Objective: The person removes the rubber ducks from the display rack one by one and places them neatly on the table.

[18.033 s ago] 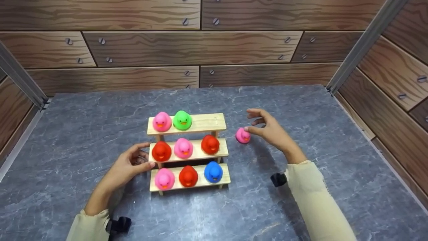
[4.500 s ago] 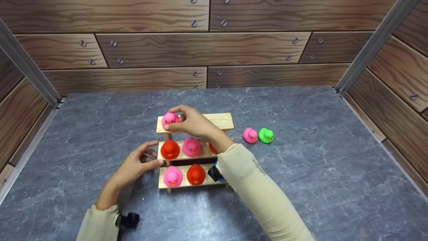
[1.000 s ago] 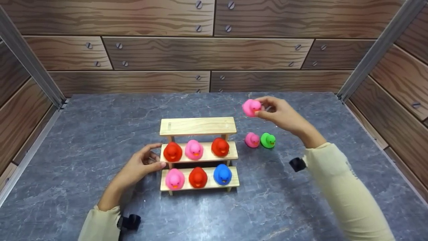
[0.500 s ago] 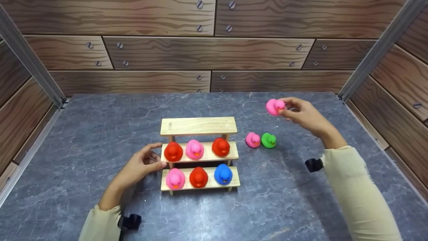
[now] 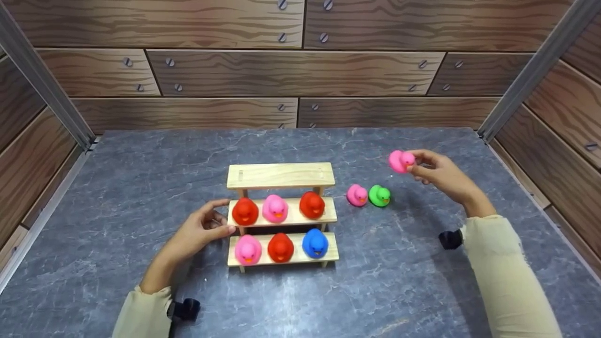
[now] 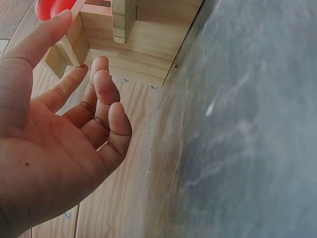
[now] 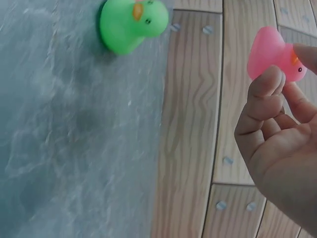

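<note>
A three-tier wooden display stand [image 5: 281, 174] stands mid-table. My left hand [image 5: 197, 230] grips the left end of its middle tier between thumb and index finger; the other fingers curl loosely below in the left wrist view. Red [image 5: 245, 211], pink [image 5: 275, 208] and red [image 5: 312, 205] rubber ducks sit on the middle tier. Pink [image 5: 248, 249], red [image 5: 281, 248] and blue [image 5: 315, 243] ducks line the bottom tier. At the right, my right hand [image 5: 446, 178] pinches a pink rubber duck [image 7: 270, 54] by its head, raised above the table.
Right of the stand, a pink duck [image 5: 357, 195] and a green duck [image 5: 379, 195] sit side by side on the grey marbled table [image 5: 394, 281]. Wood-patterned panels [image 5: 225, 72] wall the back and sides. Black wrist cameras [image 5: 184, 310] show below both hands.
The green duck went from the top tier to the table beside a pink one. My right hand lifted the top tier's pink duck and carried it rightward, lately lowering slightly. My left hand kept its grip.
</note>
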Motion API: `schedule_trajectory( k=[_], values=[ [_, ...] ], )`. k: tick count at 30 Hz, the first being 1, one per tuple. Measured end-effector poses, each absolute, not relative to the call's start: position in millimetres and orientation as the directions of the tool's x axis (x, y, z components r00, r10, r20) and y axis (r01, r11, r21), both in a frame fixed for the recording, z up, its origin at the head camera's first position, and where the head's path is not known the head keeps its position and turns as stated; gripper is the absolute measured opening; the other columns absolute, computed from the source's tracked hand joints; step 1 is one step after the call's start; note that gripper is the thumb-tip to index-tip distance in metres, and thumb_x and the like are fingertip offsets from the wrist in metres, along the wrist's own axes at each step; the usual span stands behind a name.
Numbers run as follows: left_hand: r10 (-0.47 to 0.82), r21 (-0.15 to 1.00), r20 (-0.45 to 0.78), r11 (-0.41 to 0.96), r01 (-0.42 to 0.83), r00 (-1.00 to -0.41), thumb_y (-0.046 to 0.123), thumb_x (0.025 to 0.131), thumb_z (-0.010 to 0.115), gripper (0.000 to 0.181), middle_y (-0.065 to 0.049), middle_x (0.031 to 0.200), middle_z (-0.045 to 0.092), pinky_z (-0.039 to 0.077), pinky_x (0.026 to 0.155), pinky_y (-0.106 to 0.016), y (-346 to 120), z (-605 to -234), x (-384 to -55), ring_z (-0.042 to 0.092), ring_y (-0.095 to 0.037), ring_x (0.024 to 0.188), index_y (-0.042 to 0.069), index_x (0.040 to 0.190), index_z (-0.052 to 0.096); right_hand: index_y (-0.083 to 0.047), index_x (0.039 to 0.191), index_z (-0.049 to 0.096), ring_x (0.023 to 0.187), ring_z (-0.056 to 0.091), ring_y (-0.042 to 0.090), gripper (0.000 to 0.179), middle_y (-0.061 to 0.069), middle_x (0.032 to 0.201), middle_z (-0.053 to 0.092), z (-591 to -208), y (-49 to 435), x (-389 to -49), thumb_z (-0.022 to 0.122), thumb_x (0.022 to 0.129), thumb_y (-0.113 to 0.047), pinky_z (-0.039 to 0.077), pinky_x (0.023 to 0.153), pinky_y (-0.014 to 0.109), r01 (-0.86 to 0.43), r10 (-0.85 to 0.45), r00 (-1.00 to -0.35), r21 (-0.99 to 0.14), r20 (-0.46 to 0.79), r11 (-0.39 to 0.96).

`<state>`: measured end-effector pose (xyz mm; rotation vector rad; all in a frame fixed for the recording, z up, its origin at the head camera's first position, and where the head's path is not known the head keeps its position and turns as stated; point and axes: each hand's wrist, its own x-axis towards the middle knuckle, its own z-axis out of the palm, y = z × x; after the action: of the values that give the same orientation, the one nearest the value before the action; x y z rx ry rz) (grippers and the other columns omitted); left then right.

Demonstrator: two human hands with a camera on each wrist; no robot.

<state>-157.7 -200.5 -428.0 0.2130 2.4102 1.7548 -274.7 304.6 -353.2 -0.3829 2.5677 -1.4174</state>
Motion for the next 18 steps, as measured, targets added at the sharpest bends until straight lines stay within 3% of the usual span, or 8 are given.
schedule_trajectory(
  k=[7,12,18],
  values=[
    [0.209,0.952,-0.042,0.305,0.024,-0.977,0.013,0.085,0.073,0.064,-0.006,0.090,0.059,0.043,0.066,-0.020,-200.1,-428.8,-158.0,0.053,-0.010,0.073,0.000,0.140,0.043,-0.007,0.129,0.049,0.072,0.050,0.002,0.034,-0.008,0.098,0.053,-369.4,321.6,-273.7,0.056,0.096,-0.009,0.044,0.064,0.018,-0.106,-0.306,-0.951,-0.879,-0.048,0.466],
    [0.210,0.952,-0.045,0.304,0.021,-0.977,0.013,0.085,0.073,0.064,-0.006,0.090,0.059,0.044,0.067,-0.020,-199.6,-429.4,-157.7,0.053,-0.011,0.073,0.000,0.140,0.042,0.000,0.133,0.046,0.074,0.051,0.004,0.039,-0.011,0.099,0.055,-386.0,327.2,-274.1,0.055,0.096,-0.009,0.045,0.066,0.020,-0.071,-0.309,-0.947,-0.881,-0.088,0.467],
    [0.210,0.954,-0.044,0.300,0.022,-0.977,0.013,0.085,0.073,0.065,-0.007,0.090,0.059,0.044,0.066,-0.020,-200.4,-427.8,-157.6,0.053,-0.011,0.073,0.000,0.140,0.042,0.002,0.137,0.042,0.073,0.049,0.004,0.045,-0.005,0.100,0.052,-401.2,329.1,-275.2,0.055,0.096,-0.013,0.045,0.066,0.021,-0.029,-0.291,-0.947,-0.864,-0.138,0.503]
  ],
)
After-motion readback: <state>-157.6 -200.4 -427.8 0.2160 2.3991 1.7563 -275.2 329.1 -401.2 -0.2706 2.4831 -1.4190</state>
